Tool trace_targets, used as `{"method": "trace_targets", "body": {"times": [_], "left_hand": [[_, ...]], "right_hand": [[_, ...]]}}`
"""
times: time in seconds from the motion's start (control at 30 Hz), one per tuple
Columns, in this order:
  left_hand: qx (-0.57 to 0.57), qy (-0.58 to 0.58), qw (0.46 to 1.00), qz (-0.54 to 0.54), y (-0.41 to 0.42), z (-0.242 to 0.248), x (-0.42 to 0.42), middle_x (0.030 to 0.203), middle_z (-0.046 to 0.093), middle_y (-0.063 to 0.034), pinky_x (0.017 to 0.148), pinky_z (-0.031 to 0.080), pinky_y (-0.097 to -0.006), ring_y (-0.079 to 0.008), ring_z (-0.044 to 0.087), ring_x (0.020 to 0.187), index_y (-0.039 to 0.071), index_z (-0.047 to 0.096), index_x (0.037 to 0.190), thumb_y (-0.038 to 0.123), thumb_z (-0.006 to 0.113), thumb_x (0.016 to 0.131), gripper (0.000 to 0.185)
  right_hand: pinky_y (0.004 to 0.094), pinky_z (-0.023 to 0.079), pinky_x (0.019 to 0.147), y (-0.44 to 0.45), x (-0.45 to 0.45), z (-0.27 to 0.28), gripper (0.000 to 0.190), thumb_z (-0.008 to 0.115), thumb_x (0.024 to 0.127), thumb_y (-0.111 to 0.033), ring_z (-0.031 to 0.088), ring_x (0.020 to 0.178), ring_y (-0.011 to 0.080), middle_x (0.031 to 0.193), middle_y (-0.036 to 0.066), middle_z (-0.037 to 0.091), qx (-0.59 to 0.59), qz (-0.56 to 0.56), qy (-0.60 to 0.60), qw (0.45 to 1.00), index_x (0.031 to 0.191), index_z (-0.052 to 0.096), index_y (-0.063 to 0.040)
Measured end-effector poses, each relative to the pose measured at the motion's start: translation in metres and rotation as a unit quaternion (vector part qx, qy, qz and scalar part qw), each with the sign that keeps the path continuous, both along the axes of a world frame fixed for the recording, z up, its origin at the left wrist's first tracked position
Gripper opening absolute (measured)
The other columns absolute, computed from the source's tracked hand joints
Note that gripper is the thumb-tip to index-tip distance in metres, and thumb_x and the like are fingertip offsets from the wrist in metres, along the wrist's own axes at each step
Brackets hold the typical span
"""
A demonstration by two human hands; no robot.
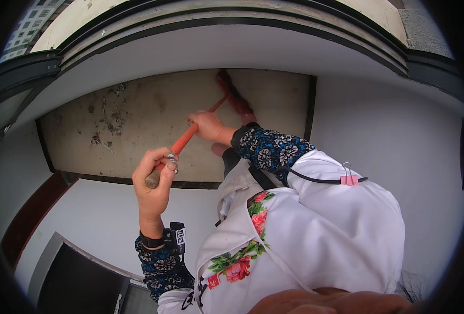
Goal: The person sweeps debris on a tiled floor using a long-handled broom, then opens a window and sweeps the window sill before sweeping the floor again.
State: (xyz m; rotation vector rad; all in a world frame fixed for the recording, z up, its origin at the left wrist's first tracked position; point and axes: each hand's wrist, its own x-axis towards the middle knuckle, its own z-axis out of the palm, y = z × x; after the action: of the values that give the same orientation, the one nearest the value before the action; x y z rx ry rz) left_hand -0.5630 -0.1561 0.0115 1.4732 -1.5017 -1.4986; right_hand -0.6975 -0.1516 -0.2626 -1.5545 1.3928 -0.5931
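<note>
A broom with a red head and an orange-red handle reaches across the tiled floor. Near the handle's upper end my left hand is closed, with the blunt end sticking out past the thumb. Farther down, my right hand grips the same handle nearer to the head. The dark bristles rest on the floor close to the wall under the window. Scattered debris lies on the floor to the left of the broom.
A window sill with dark frame tracks runs along the top. White walls stand at both sides, with dark skirting at the right. A dark doorway is at the lower left. My shoes show beside the broom head and below my right hand.
</note>
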Motion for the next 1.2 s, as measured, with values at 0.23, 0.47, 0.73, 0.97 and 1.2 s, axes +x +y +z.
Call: {"method": "trace_targets", "body": {"times": [0.23, 0.47, 0.73, 0.97, 1.2], "left_hand": [[-0.091, -0.054, 0.993, 0.053, 0.007, 0.018, 0.034, 0.092, 0.064, -0.0057, 0.076, 0.049, -0.0265, -0.0140, 0.059, 0.080, 0.004, 0.059, 0.121, 0.004, 0.071, 0.086, 0.037], [-0.097, -0.106, 0.954, 0.264, 0.105, -0.023, 0.070, 0.130, 0.059, -0.0089, 0.103, 0.044, -0.0401, -0.0232, 0.056, 0.122, 0.007, 0.041, 0.145, 0.013, 0.079, 0.079, 0.076], [-0.040, -0.111, 0.819, 0.562, 0.260, -0.177, 0.021, 0.127, 0.057, -0.0151, 0.095, 0.050, -0.0403, -0.0323, 0.057, 0.118, 0.009, 0.041, 0.143, 0.014, 0.081, 0.075, 0.080], [0.093, -0.041, 0.813, 0.573, 0.314, -0.269, -0.035, 0.087, 0.067, -0.0167, 0.074, 0.050, -0.0453, -0.0377, 0.064, 0.086, 0.005, 0.064, 0.097, 0.024, 0.075, 0.081, 0.027], [0.061, -0.038, 0.672, 0.737, 0.253, -0.315, -0.011, 0.083, 0.066, -0.0163, 0.071, 0.048, -0.0468, -0.0404, 0.063, 0.083, 0.006, 0.063, 0.087, 0.015, 0.068, 0.083, 0.011]], "right_hand": [[0.0429, 0.052, 0.080, -0.049, 0.096, 0.023, 0.025, 0.067, 0.083, -0.013, 0.066, 0.097, 0.0348, 0.100, 0.013, 0.071, 0.019, 0.195, -0.155, 0.968, 0.108, 0.066, -0.010], [0.0335, 0.052, 0.078, -0.029, 0.102, 0.105, 0.027, 0.070, 0.087, -0.021, 0.068, 0.085, 0.0200, 0.095, 0.009, 0.070, 0.192, 0.446, -0.120, 0.866, 0.110, 0.066, -0.007], [0.0307, 0.054, 0.076, 0.048, 0.125, 0.196, 0.031, 0.066, 0.097, -0.028, 0.069, 0.084, 0.0154, 0.095, 0.009, 0.072, 0.182, 0.602, -0.122, 0.768, 0.108, 0.064, 0.001], [0.0279, 0.054, 0.076, 0.102, 0.114, 0.208, 0.025, 0.066, 0.098, -0.022, 0.066, 0.080, 0.0135, 0.090, 0.007, 0.070, 0.333, 0.621, -0.108, 0.702, 0.109, 0.062, 0.000], [0.0236, 0.045, 0.064, 0.059, 0.203, 0.199, 0.015, 0.064, 0.098, -0.014, 0.055, 0.071, 0.0075, 0.084, 0.002, 0.063, 0.348, 0.637, -0.051, 0.686, 0.104, 0.062, 0.000]]}}
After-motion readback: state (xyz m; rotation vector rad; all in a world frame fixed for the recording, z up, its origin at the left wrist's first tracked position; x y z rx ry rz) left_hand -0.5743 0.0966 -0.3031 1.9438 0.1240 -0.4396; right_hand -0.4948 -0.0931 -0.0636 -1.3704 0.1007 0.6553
